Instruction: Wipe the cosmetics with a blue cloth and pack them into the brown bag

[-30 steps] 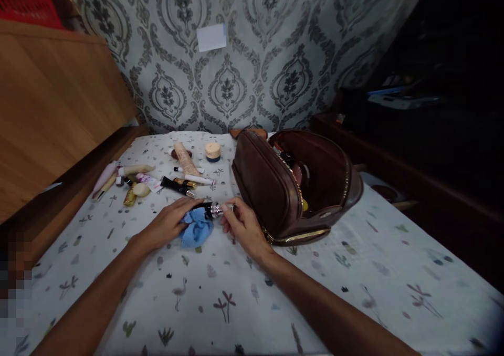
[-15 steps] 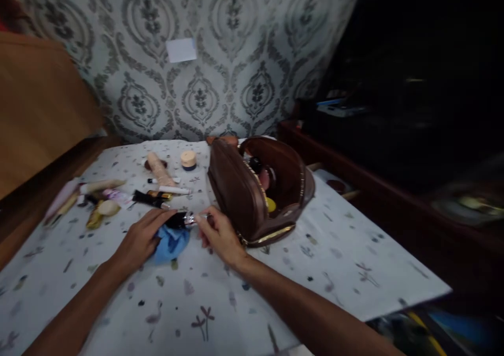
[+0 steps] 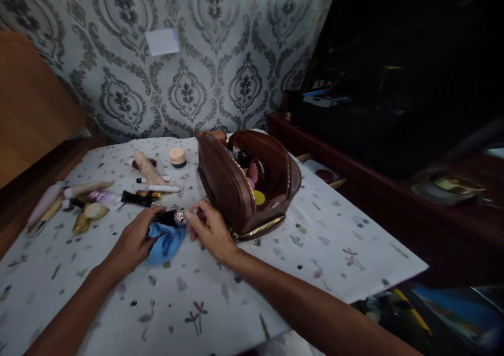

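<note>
My left hand (image 3: 132,240) is closed on a blue cloth (image 3: 165,243) that is wrapped around the dark body of a small cosmetic bottle (image 3: 175,217). My right hand (image 3: 210,230) pinches the bottle's silver end with its fingertips. Both hands rest low over the patterned tablecloth (image 3: 315,251). Right beside my right hand stands an open brown zip pouch (image 3: 230,188) with several cosmetics inside.
Several tubes, sticks and a small round jar (image 3: 178,157) lie scattered on the cloth at the left and back. A wooden cabinet (image 3: 27,114) stands at the left. Patterned wallpaper is behind, dark wooden furniture (image 3: 354,172) at the right. The table edge falls away at the lower right.
The camera has swung to the right, so everything sits further left in view. My hands keep the same hold on the bottle and cloth.
</note>
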`<state>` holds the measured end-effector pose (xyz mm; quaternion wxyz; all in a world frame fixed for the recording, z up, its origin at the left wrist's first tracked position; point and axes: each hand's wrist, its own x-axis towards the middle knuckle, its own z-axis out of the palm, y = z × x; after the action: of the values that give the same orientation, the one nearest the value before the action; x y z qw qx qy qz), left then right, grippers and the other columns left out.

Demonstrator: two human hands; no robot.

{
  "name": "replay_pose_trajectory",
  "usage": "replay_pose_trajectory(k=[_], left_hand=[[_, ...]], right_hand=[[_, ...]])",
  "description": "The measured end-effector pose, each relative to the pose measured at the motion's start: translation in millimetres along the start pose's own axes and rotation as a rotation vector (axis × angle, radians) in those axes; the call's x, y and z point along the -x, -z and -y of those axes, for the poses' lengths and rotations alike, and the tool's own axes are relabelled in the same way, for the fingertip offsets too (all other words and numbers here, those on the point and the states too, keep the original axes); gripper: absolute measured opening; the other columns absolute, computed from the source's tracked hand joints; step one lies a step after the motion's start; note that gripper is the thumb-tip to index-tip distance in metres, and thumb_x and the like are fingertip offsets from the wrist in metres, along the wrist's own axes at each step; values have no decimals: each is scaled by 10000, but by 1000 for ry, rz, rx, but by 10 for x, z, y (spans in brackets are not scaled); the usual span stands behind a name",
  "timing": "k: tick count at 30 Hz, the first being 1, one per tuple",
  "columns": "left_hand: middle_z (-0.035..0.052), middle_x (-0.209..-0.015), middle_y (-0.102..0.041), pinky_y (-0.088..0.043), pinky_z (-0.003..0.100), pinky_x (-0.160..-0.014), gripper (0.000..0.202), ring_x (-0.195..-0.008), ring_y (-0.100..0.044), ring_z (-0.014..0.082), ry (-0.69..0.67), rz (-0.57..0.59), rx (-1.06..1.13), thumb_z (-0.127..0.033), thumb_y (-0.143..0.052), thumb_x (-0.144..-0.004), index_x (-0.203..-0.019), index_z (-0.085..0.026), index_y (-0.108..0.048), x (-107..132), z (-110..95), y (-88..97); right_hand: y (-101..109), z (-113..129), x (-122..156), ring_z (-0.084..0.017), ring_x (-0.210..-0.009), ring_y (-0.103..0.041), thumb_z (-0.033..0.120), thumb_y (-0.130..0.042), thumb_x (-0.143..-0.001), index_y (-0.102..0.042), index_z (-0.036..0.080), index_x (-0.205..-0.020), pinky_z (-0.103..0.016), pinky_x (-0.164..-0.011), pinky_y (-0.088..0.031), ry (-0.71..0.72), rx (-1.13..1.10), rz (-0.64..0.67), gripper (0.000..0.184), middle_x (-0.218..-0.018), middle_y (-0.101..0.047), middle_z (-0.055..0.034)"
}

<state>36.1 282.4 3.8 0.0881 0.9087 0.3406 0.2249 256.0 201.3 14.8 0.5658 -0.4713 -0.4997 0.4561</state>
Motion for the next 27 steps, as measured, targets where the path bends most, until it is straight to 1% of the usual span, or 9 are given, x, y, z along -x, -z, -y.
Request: replay_pose_trajectory(k=[3, 7, 10, 13, 15, 17, 21, 23, 27], left_hand=[[104, -1316, -611, -487, 424, -1039, 583, -1218, -581, 262, -3, 24, 48, -130, -461, -763, -1341, -192, -507, -1, -22, 21], [99, -1274, -612, -477, 419, -1056, 710, -1216, -565, 253, -17, -58, 21, -35, -413, -652, -1331, -194, -544, 22, -54, 10], [92, -1246, -613, -495, 405, -1026, 704, -1197, -566, 256, -23, -97, -7, -31, -416, -651, -1317, -212, -557, 29, -61, -1], [102, -1232, -618, -503, 393, -997, 545, -1161, -583, 261, -30, -73, -8, -103, -450, -774, -1297, -206, -565, 14, -71, 17], [111, -1214, -631, -508, 382, -973, 410, -1124, -600, 263, -30, -46, 9, -247, -488, -882, -1281, -200, -571, -5, -96, 45], [108, -1185, -649, -505, 370, -965, 382, -1097, -609, 258, -25, -32, 35, -380, -491, -936, -1261, -201, -582, -25, -136, 74], [83, -1120, -669, -476, 343, -993, 342, -1083, -604, 225, -18, -41, 95, -393, -399, -1000, -1162, -197, -627, -52, -236, 104], [82, -1119, -656, -468, 334, -997, 341, -1090, -596, 217, -3, -89, 98, -385, -393, -1007, -1132, -189, -643, -56, -284, 102], [67, -1049, -648, -492, 324, -921, 325, -1009, -614, 208, 108, -287, 43, -376, -431, -994, -1126, -184, -656, -61, -369, 104]], right_hand=[[3, 4, -5, -83, -491, -507, 492, -527, -897, -504, 212, -862, -175, -427, -367, 19, 24, 3, 283, -640, -542, 53], [4, -33, -35, -86, -479, -509, 541, -514, -893, -492, 213, -878, -187, -424, -367, 9, -3, 11, 329, -641, -533, 58], [-2, -70, -54, -93, -468, -517, 574, -511, -883, -493, 213, -894, -190, -400, -348, -21, -27, 4, 362, -641, -540, 55], [-7, -92, -64, -99, -467, -523, 586, -514, -877, -491, 215, -907, -192, -399, -350, -42, -49, -14, 373, -637, -555, 51], [-6, -90, -61, -101, -462, -521, 588, -511, -876, -484, 219, -910, -195, -398, -353, -55, -60, -13, 372, -634, -557, 52], [-6, -76, -49, -101, -460, -514, 578, -507, -880, -477, 221, -899, -197, -397, -349, -52, -55, -4, 359, -633, -553, 52], [-16, -28, 0, -98, -500, -518, 505, -502, -909, -484, 219, -883, -205, -457, -390, 19, 9, 58, 287, -665, -547, 47], [-22, -3, 30, -103, -529, -532, 466, -495, -925, -496, 217, -912, -217, -506, -414, 58, 52, 90, 250, -681, -548, 44], [-27, 50, 84, -124, -570, -545, 423, -489, -944, -508, 214, -1002, -236, -566, -417, 114, 158, 132, 218, -664, -528, 48]])
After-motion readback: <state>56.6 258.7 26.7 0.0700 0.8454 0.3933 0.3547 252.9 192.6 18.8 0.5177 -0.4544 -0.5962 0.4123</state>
